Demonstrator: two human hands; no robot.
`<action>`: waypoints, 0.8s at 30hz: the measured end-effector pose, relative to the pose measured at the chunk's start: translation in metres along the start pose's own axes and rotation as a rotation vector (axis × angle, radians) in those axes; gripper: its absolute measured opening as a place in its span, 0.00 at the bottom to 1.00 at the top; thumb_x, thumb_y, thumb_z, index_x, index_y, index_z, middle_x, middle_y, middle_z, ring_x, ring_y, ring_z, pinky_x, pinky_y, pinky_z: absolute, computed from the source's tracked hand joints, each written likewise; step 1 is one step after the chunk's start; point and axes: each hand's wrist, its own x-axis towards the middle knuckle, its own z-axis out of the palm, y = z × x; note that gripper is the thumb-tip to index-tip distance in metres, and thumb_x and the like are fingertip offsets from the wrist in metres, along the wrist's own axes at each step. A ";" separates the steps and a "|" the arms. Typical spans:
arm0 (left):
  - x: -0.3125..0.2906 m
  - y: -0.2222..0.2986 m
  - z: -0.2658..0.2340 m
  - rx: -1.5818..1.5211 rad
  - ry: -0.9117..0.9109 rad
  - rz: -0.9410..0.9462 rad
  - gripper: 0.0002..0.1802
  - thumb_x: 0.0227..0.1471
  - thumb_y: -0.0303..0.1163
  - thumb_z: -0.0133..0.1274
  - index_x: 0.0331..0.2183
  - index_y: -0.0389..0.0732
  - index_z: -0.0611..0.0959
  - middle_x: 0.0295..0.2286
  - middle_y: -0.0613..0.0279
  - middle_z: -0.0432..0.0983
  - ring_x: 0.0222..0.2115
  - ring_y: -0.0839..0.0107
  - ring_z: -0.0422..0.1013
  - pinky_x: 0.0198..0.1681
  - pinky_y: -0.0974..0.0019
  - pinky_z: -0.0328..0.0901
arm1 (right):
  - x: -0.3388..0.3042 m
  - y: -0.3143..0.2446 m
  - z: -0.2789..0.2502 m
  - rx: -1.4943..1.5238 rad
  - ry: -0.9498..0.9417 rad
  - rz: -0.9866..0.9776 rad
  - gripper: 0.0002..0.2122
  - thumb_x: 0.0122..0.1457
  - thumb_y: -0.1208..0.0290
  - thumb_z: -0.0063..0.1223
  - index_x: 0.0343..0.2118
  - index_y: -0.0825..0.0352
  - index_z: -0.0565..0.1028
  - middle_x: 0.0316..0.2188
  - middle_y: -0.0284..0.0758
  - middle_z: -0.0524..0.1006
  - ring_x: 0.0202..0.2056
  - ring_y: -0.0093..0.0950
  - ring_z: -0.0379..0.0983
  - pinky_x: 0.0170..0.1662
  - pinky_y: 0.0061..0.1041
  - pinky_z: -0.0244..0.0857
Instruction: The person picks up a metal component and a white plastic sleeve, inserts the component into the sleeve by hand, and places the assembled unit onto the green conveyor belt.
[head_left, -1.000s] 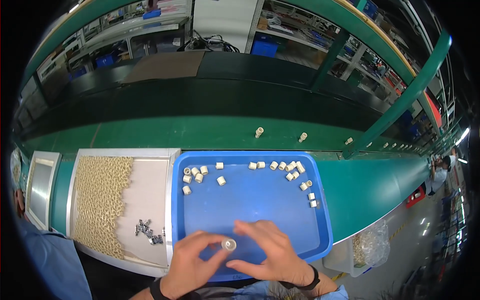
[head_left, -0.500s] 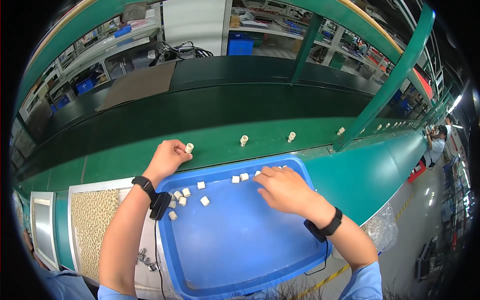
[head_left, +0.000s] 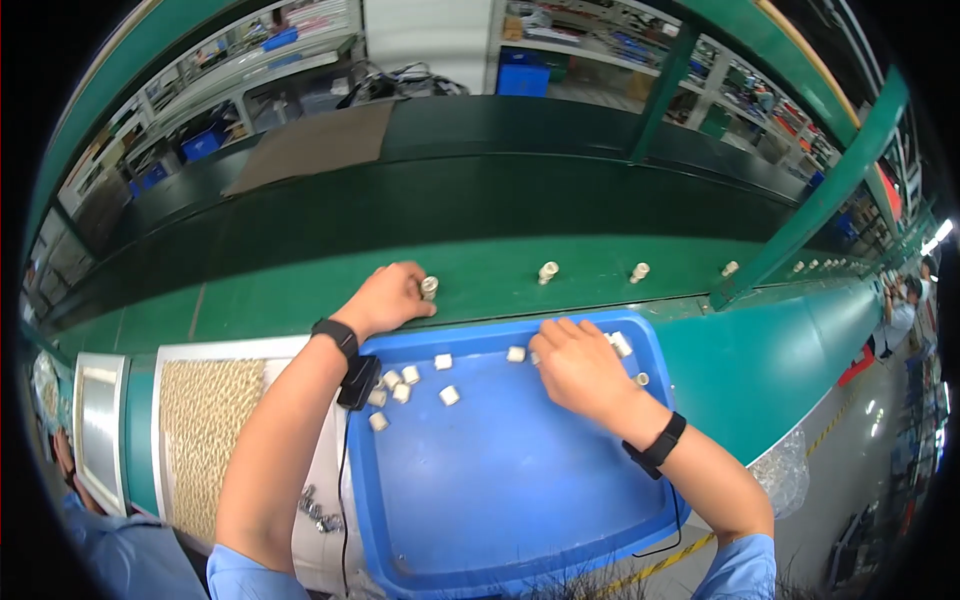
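Note:
My left hand [head_left: 392, 298] is over the green belt with its fingers closed round a small cream-white fitting [head_left: 429, 288], which stands upright with a round opening on top. Inside the blue tray, near its far wall, my right hand [head_left: 583, 368] curls down with its fingertips on a short white cylinder [head_left: 536, 358], mostly hidden by the fingers. Just left of those fingertips lies another white cylinder [head_left: 516, 354]. Beside the same hand rest a white piece [head_left: 620, 344] and one more cylinder [head_left: 642, 380]. Several similar cylinders [head_left: 401, 393] lie at the tray's left side.
The blue tray [head_left: 372, 520] stands in front of me. Along the green belt [head_left: 480, 262], upright fittings [head_left: 548, 272] form a spaced row toward the right. A white-framed tray of tan pieces [head_left: 208, 430] and small metal parts [head_left: 320, 510] are at left. A green post [head_left: 800, 210] rises at right.
The whole view has swung, so the scene sits further right. My right hand has moved left within the tray, its spread fingers now curled onto a cylinder. My left hand stays at its fitting.

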 end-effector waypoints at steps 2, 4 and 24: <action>-0.019 0.022 -0.014 0.019 0.059 0.037 0.13 0.54 0.29 0.67 0.39 0.31 0.85 0.27 0.63 0.81 0.29 0.76 0.77 0.37 0.66 0.72 | -0.002 0.000 -0.003 -0.025 -0.017 0.005 0.07 0.51 0.76 0.61 0.34 0.66 0.77 0.35 0.37 0.76 0.40 0.37 0.75 0.44 0.38 0.67; -0.053 0.049 -0.028 -0.026 0.105 0.063 0.12 0.56 0.29 0.65 0.40 0.31 0.85 0.28 0.63 0.82 0.31 0.75 0.77 0.38 0.66 0.72 | -0.005 -0.001 -0.005 -0.020 -0.021 -0.013 0.07 0.51 0.76 0.61 0.34 0.66 0.77 0.35 0.37 0.76 0.40 0.37 0.75 0.44 0.38 0.66; -0.432 0.040 0.074 0.144 0.714 -0.100 0.11 0.52 0.27 0.64 0.39 0.35 0.85 0.38 0.52 0.79 0.41 0.50 0.75 0.47 0.53 0.68 | -0.092 -0.089 -0.040 0.367 -0.235 0.013 0.09 0.59 0.78 0.60 0.42 0.69 0.82 0.41 0.42 0.76 0.39 0.46 0.80 0.43 0.42 0.76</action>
